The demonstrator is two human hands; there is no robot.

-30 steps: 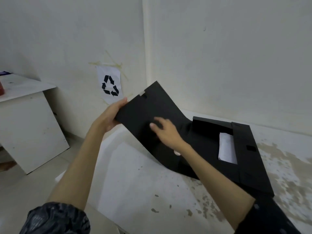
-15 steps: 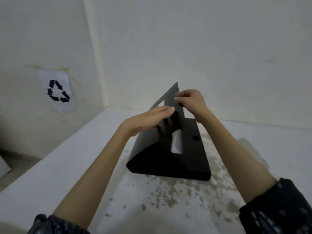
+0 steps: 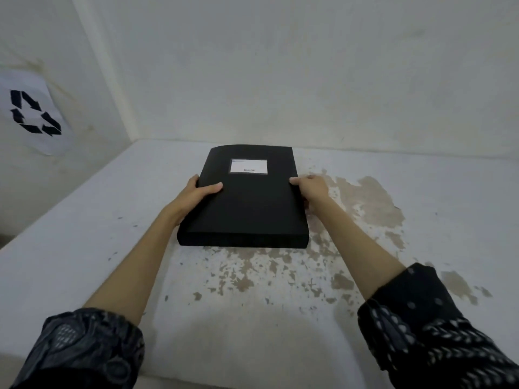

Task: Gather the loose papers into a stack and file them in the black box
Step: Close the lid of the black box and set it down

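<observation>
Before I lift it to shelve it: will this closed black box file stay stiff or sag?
The black box file looks rigid: flat lid, straight edges, lying flush on the table. It probably won't roll or tip. The left hand and right hand grip opposite sides, so it should lift level.

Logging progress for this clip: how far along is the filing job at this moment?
Looks nearly done: the black box lies shut and flat on the table, label up, with no loose papers in view. In hand: the left hand and right hand grip its two sides. Left: probably just letting go.
</observation>
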